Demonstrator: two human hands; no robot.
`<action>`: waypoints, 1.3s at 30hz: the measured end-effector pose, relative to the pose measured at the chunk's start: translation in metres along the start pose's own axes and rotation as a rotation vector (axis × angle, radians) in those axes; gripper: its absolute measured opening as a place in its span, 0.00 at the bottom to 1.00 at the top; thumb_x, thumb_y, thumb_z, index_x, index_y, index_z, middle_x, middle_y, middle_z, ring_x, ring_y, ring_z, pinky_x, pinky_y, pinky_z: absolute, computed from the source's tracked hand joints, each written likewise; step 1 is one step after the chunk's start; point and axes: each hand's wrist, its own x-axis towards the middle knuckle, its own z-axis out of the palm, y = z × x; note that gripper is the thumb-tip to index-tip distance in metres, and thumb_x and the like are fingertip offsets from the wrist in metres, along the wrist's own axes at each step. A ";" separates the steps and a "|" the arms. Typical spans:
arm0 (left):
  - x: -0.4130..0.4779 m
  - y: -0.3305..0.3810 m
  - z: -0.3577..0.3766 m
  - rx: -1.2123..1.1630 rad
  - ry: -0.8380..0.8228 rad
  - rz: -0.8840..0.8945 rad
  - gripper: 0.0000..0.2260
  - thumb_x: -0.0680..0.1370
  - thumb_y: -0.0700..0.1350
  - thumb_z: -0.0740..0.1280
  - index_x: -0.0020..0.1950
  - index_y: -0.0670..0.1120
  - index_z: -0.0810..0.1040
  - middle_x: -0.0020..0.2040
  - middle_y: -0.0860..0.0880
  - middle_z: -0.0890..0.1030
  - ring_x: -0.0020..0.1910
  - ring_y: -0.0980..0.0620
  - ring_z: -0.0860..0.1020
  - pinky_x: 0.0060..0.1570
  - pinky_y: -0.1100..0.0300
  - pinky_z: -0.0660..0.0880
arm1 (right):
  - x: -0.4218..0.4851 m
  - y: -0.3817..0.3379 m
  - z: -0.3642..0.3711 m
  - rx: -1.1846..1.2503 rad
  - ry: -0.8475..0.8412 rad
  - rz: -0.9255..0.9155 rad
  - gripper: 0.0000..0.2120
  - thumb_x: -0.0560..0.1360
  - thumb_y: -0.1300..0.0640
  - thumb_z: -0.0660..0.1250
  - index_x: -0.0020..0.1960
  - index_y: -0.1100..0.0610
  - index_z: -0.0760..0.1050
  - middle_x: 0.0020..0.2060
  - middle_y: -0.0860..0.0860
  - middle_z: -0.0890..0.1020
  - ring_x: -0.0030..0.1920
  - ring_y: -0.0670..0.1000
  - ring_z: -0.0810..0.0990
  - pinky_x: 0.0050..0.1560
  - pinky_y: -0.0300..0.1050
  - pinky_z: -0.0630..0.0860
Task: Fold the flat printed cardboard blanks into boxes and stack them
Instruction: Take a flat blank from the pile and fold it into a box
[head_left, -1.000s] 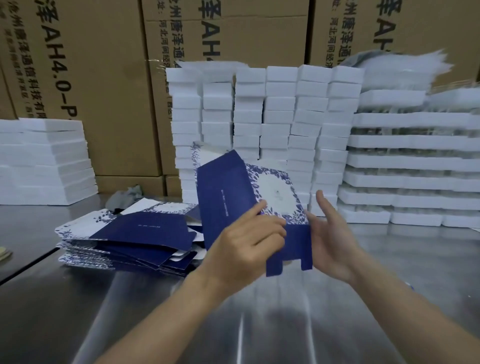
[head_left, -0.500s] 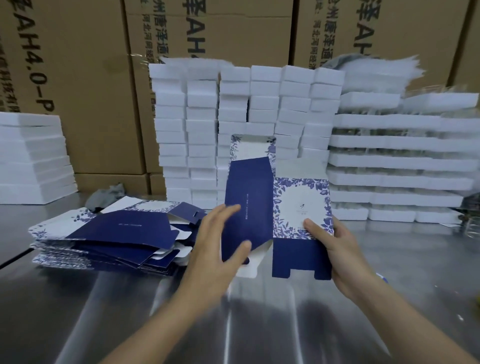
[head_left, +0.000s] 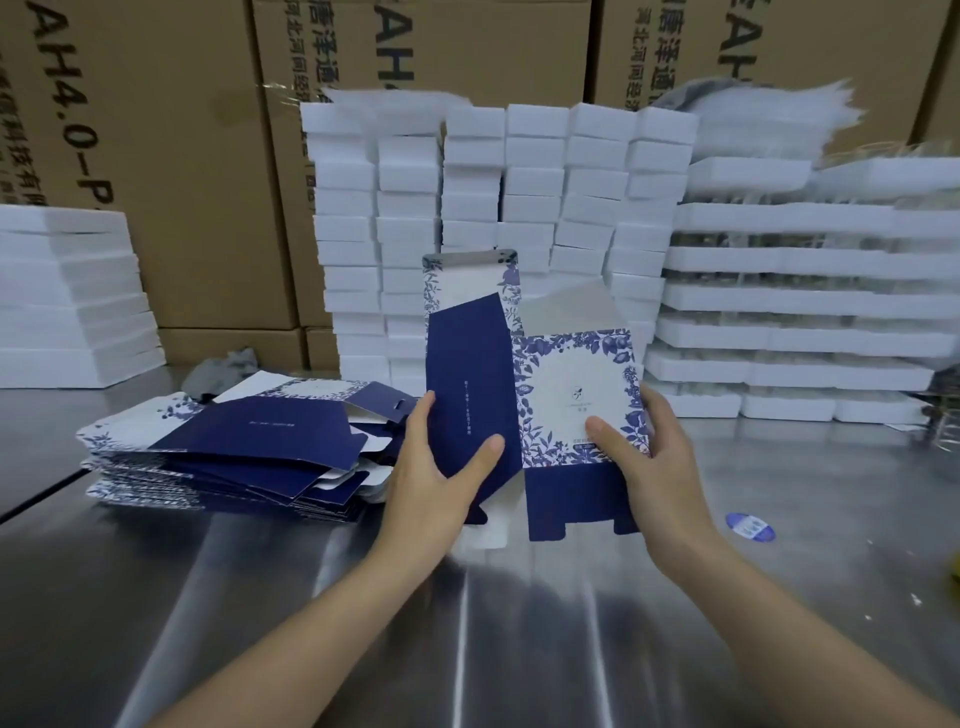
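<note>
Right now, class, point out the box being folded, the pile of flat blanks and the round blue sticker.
box being folded (head_left: 571, 384), head view, white floral front panel
pile of flat blanks (head_left: 249, 441), head view, top blank's navy panel
round blue sticker (head_left: 749, 526), head view, its centre

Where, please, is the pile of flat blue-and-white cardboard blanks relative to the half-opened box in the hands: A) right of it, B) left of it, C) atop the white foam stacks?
B: the pile of flat blue-and-white cardboard blanks lies left of the half-opened box.
</note>
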 end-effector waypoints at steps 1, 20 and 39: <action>-0.002 0.003 0.001 -0.022 -0.022 0.013 0.47 0.66 0.70 0.76 0.81 0.67 0.58 0.78 0.63 0.69 0.76 0.60 0.70 0.71 0.55 0.73 | -0.002 -0.002 0.001 -0.048 0.011 -0.054 0.20 0.80 0.50 0.73 0.68 0.34 0.74 0.61 0.39 0.84 0.57 0.46 0.86 0.46 0.42 0.83; -0.029 0.043 0.011 -0.568 -0.532 -0.120 0.25 0.64 0.43 0.70 0.61 0.51 0.87 0.62 0.45 0.86 0.60 0.45 0.83 0.68 0.45 0.75 | -0.013 0.019 0.016 -0.574 -0.299 -0.221 0.25 0.84 0.33 0.50 0.81 0.28 0.53 0.82 0.32 0.57 0.82 0.35 0.52 0.83 0.53 0.54; -0.006 0.045 -0.006 -0.152 -0.269 -0.293 0.24 0.68 0.44 0.72 0.64 0.56 0.79 0.55 0.57 0.88 0.55 0.53 0.86 0.61 0.50 0.79 | -0.005 0.005 0.001 -0.593 0.028 -0.205 0.39 0.79 0.57 0.74 0.78 0.30 0.59 0.72 0.38 0.70 0.62 0.26 0.69 0.46 0.20 0.72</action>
